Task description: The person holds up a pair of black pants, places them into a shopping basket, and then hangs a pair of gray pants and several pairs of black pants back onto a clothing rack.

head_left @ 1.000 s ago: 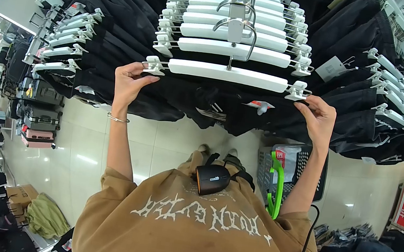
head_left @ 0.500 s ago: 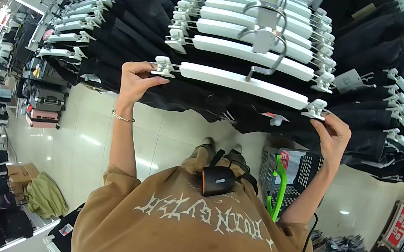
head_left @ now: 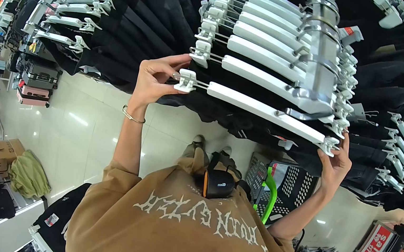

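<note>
A white clip hanger (head_left: 263, 112) with black trousers (head_left: 229, 122) clipped below it is at the front of a metal rail (head_left: 320, 66). My left hand (head_left: 159, 79) pinches the garment's waistband beside the hanger's left clip, fingers closed. At the right clip, my right hand (head_left: 335, 161) is closed on the other end of the waistband. The hanger slants down to the right, its hook near the rail's end. Behind it hang several more white hangers (head_left: 262, 51) with black garments.
More hangers of black clothing hang at left (head_left: 70, 21) and right (head_left: 396, 145). Below stands a grey basket with a green handle (head_left: 270, 193). A red sale sign (head_left: 376, 245) is at lower right, suitcases (head_left: 38, 77) at left, and a green cloth (head_left: 29, 174) near a cardboard box (head_left: 6, 152).
The view has turned, so the rack looks tilted. Both hands and the front hanger have shifted right in view, and the hanger now slants more. Both hands still grip it at its ends.
</note>
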`<state>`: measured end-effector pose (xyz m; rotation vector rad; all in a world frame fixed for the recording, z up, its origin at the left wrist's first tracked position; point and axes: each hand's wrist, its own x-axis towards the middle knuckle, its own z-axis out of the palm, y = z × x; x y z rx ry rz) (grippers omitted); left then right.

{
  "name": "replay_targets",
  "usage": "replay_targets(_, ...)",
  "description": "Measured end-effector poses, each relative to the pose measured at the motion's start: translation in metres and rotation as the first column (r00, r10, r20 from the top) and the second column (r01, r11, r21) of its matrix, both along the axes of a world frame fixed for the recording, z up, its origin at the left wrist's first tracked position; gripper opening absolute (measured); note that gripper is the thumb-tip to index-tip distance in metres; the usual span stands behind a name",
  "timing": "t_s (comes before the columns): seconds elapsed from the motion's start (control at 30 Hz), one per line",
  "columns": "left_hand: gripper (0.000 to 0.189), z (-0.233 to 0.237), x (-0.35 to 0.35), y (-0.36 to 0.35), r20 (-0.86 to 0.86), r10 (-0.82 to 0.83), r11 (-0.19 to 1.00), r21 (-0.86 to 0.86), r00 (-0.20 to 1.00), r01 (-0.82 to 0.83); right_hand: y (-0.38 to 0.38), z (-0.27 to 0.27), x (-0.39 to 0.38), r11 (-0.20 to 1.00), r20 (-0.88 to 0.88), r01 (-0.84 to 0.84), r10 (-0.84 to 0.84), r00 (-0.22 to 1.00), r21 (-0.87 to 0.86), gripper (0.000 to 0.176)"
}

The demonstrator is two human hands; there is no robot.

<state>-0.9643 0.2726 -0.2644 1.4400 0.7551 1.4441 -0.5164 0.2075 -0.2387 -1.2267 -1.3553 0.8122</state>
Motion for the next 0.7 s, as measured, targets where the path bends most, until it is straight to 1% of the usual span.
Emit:
replay_targets(0.03,0.027,-0.003,-0.001,-0.002,0.001,0.006,1.0,-0.024,1.0,-0.006,-0.002,-0.001,0.002,1.0,0.006,-0.005,0.005,1.0,-0.009,0.017)
replay_targets(0.07,0.027,-0.004,-0.003,-0.003,0.007,0.011,0.999,-0.033,1.0,-0.011,-0.004,-0.002,0.005,0.998,-0.003,0.02,-0.02,1.0,-0.066,0.018)
replay_targets(0.1,0.027,-0.004,-0.005,-0.003,0.028,-0.024,0.998,-0.06,0.999,0.025,-0.006,-0.003,0.006,0.992,-0.011,0.045,-0.047,0.999,-0.122,0.018)
replay_targets(0.13,0.028,-0.004,-0.007,-0.003,0.049,-0.058,0.995,-0.084,0.997,0.062,-0.008,-0.004,0.007,0.991,-0.005,0.043,-0.044,0.999,-0.128,0.018)
replay_targets(0.17,0.028,-0.005,-0.009,-0.005,-0.003,-0.03,0.997,-0.073,1.0,0.03,-0.008,-0.005,0.007,0.993,0.015,0.049,-0.047,0.999,-0.107,0.018)
replay_targets(0.2,0.028,-0.005,-0.01,-0.004,0.003,-0.027,0.997,-0.078,1.0,0.027,-0.009,-0.005,0.007,0.995,0.035,0.054,-0.051,0.998,-0.084,0.018)
replay_targets(0.23,0.028,-0.006,-0.011,-0.004,-0.013,-0.036,0.998,-0.06,0.999,0.036,-0.01,-0.004,0.004,0.992,0.031,0.086,-0.084,0.996,-0.091,0.018)
replay_targets(0.27,0.028,-0.005,-0.011,-0.004,-0.029,-0.046,0.998,-0.047,0.999,0.044,-0.009,-0.003,0.005,0.992,0.038,0.083,-0.079,0.996,-0.099,0.018)
replay_targets(0.33,0.028,0.0,-0.009,-0.004,-0.011,-0.04,0.997,-0.061,0.999,0.039,-0.009,-0.002,0.009,0.995,0.128,0.072,-0.062,0.99,-0.069,0.018)
replay_targets(0.4,0.027,0.004,-0.009,-0.003,-0.061,-0.046,0.998,-0.051,0.997,0.043,-0.012,0.001,0.009,0.99,0.106,0.093,-0.081,0.991,-0.109,0.018)
replay_targets(0.47,0.027,0.004,-0.009,-0.002,-0.057,-0.045,0.998,-0.047,0.997,0.042,-0.012,0.003,0.01,0.986,0.172,0.124,-0.105,0.98,-0.107,0.019)
replay_targets(0.6,0.027,0.004,-0.008,-0.003,-0.011,-0.071,0.997,-0.021,0.997,0.071,-0.016,0.004,0.012,0.983,0.176,0.145,-0.125,0.977,-0.109,0.02)
replay_targets(0.67,0.027,0.005,-0.007,-0.004,-0.004,-0.075,0.997,-0.017,0.997,0.075,-0.017,0.003,0.014,0.996,0.177,0.078,-0.07,0.982,-0.04,0.022)
replay_targets(0.7,0.027,0.005,-0.007,-0.004,0.001,-0.073,0.997,-0.025,0.997,0.073,-0.018,0.002,0.015,0.996,0.178,0.079,-0.071,0.981,-0.042,0.022)
